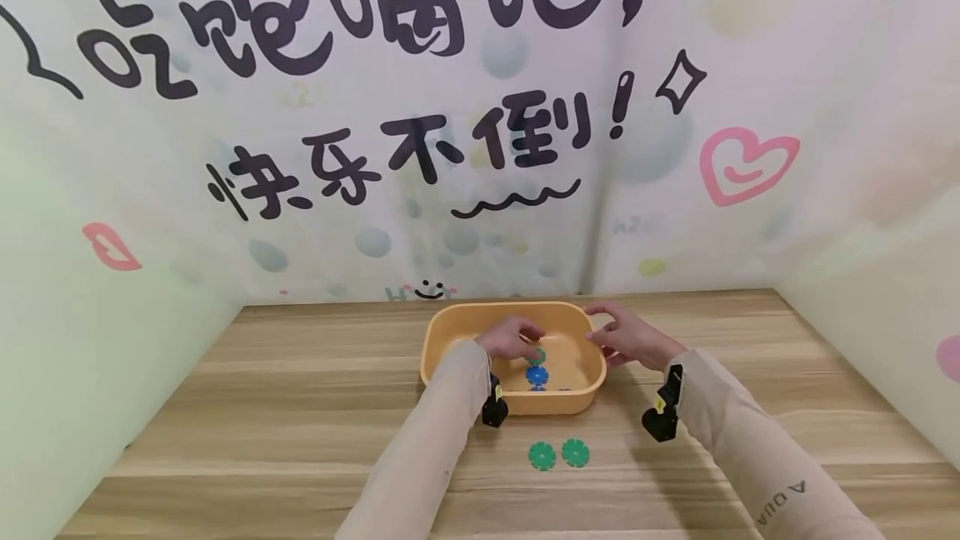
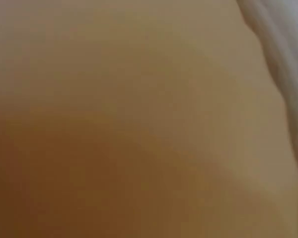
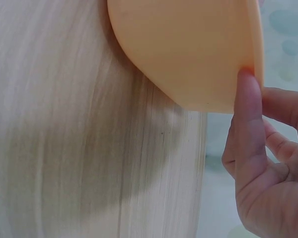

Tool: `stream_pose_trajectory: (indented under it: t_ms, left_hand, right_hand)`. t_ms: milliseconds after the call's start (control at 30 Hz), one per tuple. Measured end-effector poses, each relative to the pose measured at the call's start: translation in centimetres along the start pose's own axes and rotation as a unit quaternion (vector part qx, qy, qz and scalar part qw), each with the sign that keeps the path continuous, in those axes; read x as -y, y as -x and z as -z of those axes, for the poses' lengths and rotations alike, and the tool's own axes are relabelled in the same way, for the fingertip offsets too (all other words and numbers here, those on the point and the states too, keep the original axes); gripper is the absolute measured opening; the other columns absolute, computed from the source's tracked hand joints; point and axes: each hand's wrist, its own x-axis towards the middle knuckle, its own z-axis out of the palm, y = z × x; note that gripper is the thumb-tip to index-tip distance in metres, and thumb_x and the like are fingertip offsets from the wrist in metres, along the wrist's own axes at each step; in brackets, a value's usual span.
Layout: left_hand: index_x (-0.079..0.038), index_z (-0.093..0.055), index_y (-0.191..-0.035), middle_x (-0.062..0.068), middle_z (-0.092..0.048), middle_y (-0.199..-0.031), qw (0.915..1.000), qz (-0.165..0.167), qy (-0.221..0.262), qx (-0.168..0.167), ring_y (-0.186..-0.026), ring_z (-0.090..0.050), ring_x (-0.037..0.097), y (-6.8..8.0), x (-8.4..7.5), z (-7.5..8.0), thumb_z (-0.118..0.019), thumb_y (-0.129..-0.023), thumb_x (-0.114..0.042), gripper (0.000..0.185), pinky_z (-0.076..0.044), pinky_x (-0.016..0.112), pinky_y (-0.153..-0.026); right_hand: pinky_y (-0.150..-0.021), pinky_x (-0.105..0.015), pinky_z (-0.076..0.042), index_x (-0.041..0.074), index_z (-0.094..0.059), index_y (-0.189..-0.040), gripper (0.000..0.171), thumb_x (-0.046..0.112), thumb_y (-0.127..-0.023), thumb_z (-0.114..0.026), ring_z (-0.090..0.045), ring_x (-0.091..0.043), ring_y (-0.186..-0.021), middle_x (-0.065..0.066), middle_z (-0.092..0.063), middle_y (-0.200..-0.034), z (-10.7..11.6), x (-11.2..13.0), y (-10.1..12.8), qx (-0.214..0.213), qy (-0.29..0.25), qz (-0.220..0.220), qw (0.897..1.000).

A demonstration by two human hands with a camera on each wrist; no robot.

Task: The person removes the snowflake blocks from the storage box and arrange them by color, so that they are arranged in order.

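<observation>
A yellow-orange plastic basin [image 1: 513, 403] stands on the wooden table. My left hand [image 1: 512, 337] reaches over it from the left, fingers bent and spread apart from the thumb. Just below the thumb lies a green notched disc [image 1: 537, 356], partly covered in the head view. A blue notched disc [image 1: 537, 376] sits nearer the basin's front wall, which hides further blue pieces. At the basin's right end, my right hand [image 1: 633, 338] pinches the rim; in the right wrist view a fingertip [image 3: 248, 84] presses the outer wall. The left wrist view is a blur of the orange basin wall [image 2: 64, 183].
In front of the basin, two green notched discs [image 1: 558, 454] lie side by side on the table [image 1: 262, 432]. A printed fabric backdrop [image 1: 450, 232] rises along the table's rear edge, with pale side panels at left and right.
</observation>
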Motion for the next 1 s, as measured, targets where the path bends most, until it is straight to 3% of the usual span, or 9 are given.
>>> stream_pose_trajectory:
  t_ms: [333, 633, 1000]
  left_hand:
    - [-0.001, -0.059, -0.113, 0.009, -0.059, -0.107, 0.9991, 0.017, -0.036, 0.016, -0.097, -0.052, 0.020, -0.48, -0.37, -0.39, -0.062, -0.076, 0.006, 0.038, -0.045, 0.027, -0.078]
    - [-0.001, -0.063, -0.105, 0.007, -0.061, -0.099, 0.9974, 0.025, -0.064, 0.023, -0.084, -0.051, 0.013, -0.62, -0.15, -0.45, -0.064, -0.074, 0.007, 0.032, -0.045, 0.022, -0.071]
    - [-0.002, -0.067, -0.095, 0.003, -0.058, -0.082, 0.9983, 0.046, -0.036, 0.010, -0.070, -0.047, 0.012, -0.54, 0.25, -0.49, -0.067, -0.072, 0.007, 0.025, -0.042, 0.020, -0.059]
  right_hand:
    - [-0.060, -0.032, -0.051, 0.005, -0.029, -0.132, 0.046, 0.008, -0.090, -0.049, -0.055, -0.026, -0.075, -0.024, -0.053, -0.096, 0.14, 0.17, -0.07, -0.006, 0.007, -0.007, 1.000]
    - [-0.057, -0.030, -0.051, 0.004, -0.028, -0.133, 0.047, 0.007, -0.090, -0.048, -0.055, -0.025, -0.074, -0.024, -0.054, -0.096, 0.09, 0.36, 0.00, -0.006, 0.009, -0.008, 1.000]
    - [-0.059, -0.031, -0.051, 0.004, -0.029, -0.132, 0.047, 0.008, -0.090, -0.049, -0.056, -0.026, -0.076, -0.024, -0.053, -0.098, -0.13, 0.46, -0.03, -0.007, 0.014, -0.017, 1.000]
